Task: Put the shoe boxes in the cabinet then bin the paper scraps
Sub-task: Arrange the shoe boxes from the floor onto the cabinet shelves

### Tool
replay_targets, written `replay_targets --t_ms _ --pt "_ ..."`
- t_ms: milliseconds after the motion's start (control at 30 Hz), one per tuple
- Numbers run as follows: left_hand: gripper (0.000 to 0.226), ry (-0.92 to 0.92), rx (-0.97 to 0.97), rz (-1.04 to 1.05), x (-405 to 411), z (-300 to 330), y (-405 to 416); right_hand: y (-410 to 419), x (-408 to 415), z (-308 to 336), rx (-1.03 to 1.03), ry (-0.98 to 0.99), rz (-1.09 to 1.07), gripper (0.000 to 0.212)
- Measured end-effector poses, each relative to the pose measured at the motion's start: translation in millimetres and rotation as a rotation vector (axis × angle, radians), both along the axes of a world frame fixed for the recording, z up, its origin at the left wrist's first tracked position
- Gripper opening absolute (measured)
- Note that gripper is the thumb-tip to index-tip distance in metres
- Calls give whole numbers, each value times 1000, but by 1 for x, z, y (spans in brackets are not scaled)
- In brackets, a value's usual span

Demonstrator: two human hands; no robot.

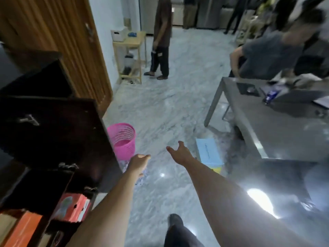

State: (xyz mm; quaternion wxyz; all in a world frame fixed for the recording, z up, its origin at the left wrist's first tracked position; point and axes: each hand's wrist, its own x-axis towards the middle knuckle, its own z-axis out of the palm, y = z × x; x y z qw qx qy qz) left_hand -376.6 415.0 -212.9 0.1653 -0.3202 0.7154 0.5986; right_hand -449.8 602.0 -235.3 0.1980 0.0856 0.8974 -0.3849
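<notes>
A light blue shoe box [208, 152] lies on the marble floor beside the grey table. My right hand [179, 154] reaches out above the floor just left of it, fingers spread and holding nothing. My left hand [138, 164] stretches forward near the pink mesh bin [122, 139], fingers loosely curled with nothing visible in them. The dark cabinet [53, 132] stands at my left with its door swung open. An orange shoe box [73, 208] sits on a lower shelf, and another orange box [21, 229] below it. Something small and blurred lies on the floor [140, 179] under my left hand.
A grey table [277, 125] fills the right side, with a person bending over its far end. Another person [161, 38] stands by a small wooden side table [130, 56] at the wall. A wooden door [58, 38] is behind the cabinet. My own leg [178, 232] shows below.
</notes>
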Motion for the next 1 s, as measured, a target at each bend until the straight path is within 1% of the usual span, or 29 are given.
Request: replay_targets --t_ms 33,133,267,400,467,533,600,733,767,833,867,933,1000 --pt "17 -2 -4 -47 -16 -1 18 24 -7 1 -8 6 -48 94" --pt "25 -10 -24 -162 -62 -14 68 88 -33 -10 -21 10 -177 93" --pt "21 -65 -26 -278 -124 -40 133 157 -83 -45 -50 -42 -296 96" --pt "28 -164 -26 -351 -198 -88 191 210 -146 -94 -66 -122 -381 89" --pt "27 -235 -27 -380 -238 -124 221 235 -180 -127 -77 -172 -421 81" --pt "21 -301 -23 -408 -279 -169 249 261 -213 -168 -70 -239 -473 72" --pt "21 -351 -9 -420 -319 -225 274 288 -246 -219 -49 -290 -517 68" --pt "34 -400 26 -444 -386 -364 324 342 -307 -341 0 -357 -594 63" --pt "41 -403 45 -436 -400 -400 335 353 -320 -373 14 -356 -612 62" --pt "62 -406 60 -403 -424 -465 357 374 -340 -433 55 -343 -644 61" --pt "68 -407 49 -383 -434 -497 366 382 -347 -460 79 -342 -659 61" --pt "69 -413 26 -321 -453 -549 381 397 -358 -506 121 -329 -682 62" --pt "71 -422 21 -261 -466 -591 387 406 -367 -538 98 -329 -680 66"
